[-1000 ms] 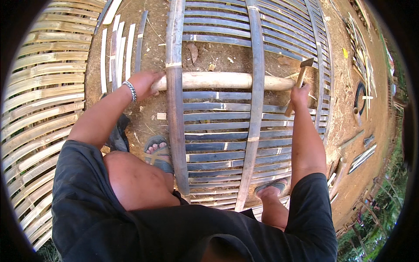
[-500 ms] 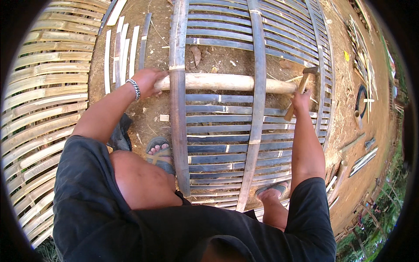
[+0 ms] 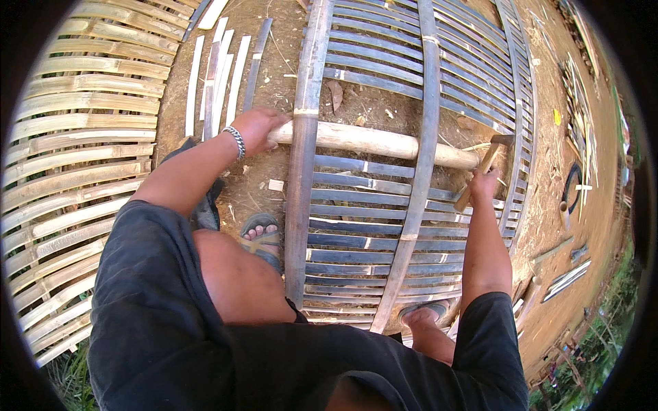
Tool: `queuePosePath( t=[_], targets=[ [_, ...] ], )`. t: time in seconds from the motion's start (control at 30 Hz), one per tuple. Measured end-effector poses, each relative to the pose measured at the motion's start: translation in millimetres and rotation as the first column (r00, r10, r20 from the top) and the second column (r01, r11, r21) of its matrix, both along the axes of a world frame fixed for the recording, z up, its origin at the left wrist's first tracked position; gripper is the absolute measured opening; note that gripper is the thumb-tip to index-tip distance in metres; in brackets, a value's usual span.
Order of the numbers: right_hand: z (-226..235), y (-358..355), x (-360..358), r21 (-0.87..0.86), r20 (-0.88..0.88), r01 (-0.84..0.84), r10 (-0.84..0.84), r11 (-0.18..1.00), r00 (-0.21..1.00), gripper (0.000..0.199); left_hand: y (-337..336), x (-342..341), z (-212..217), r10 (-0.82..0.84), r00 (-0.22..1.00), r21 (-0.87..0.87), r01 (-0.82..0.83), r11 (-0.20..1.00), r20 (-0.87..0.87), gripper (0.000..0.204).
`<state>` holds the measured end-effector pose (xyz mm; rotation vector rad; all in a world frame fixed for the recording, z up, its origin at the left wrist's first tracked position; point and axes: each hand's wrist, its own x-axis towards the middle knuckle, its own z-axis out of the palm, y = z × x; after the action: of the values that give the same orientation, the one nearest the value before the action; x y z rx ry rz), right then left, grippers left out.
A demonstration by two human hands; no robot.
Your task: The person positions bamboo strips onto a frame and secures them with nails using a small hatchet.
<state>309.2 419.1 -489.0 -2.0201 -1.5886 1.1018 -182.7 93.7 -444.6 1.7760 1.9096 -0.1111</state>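
Outdoors, dirt ground (image 3: 595, 229), slatted frame (image 3: 301, 205), left hand (image 3: 257, 131) gripping pole (image 3: 370, 142), right hand (image 3: 484, 183) gripping hammer (image 3: 489, 158).

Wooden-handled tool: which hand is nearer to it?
Right: the right hand holds the wooden-handled tool, while the left hand is farther to the left, at the left end of the pale log.

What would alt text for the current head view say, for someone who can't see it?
A person's left hand touches one end of a pale pole passing beneath two long bars of a slatted frame; the right hand holds a wooden-handled tool near the other end. Loose strips lie on dirt beside another slatted panel at left.
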Motion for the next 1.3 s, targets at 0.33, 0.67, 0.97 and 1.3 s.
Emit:
queuePosePath(
  t=[0.33,0.67,0.97,1.3],
  targets=[
    [14,-26,24,0.197,-0.012,0.078,-0.077,0.977,0.997,0.056,-36,-49,-3,0.245,0.969,0.278,-0.239,0.93,0.013,0.042],
    [12,-137,57,0.327,0.452,-0.215,0.047,0.92,0.891,0.06,0,-125,-42,0.736,0.669,0.329,-0.72,0.611,0.098,0.026],
    [-5,-246,103,0.195,0.639,-0.11,-0.041,0.975,0.768,0.065,26,-82,-35,0.843,0.534,0.422,-0.781,0.461,0.068,0.034],
    [-22,-252,112,0.196,0.62,-0.151,-0.003,0.969,0.785,0.066,-10,-153,-55,0.933,0.345,0.289,-0.907,0.305,0.099,0.057]
  ],
)
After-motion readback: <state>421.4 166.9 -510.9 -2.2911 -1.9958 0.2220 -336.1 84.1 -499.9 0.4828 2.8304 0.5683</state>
